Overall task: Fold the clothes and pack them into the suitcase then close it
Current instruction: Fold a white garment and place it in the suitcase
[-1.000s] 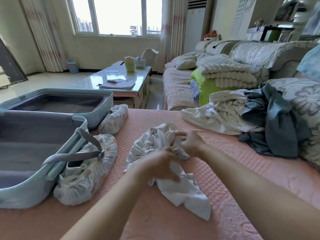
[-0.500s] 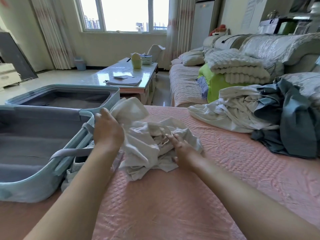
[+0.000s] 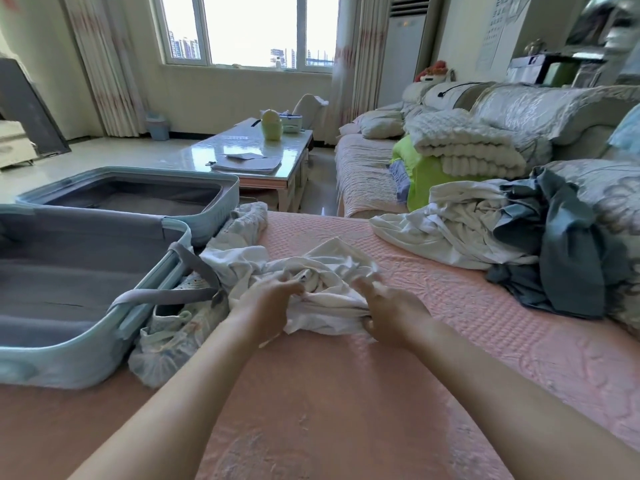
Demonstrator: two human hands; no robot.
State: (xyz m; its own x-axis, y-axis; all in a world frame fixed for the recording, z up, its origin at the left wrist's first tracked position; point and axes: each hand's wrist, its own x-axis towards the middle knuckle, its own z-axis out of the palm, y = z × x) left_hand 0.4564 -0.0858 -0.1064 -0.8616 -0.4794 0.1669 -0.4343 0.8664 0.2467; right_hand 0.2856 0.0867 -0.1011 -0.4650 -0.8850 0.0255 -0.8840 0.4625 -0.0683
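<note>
Head view: left hand [image 3: 266, 303] and right hand [image 3: 389, 311] both pinch a crumpled white garment [image 3: 332, 268] on the pink bed [image 3: 346, 393], beside the open suitcase [image 3: 69, 362].

Quilted matt pink bedcover [image 3: 450, 323]; glossy tabletop [image 3: 277, 150]; soft white cloth garment [image 3: 329, 271].
</note>
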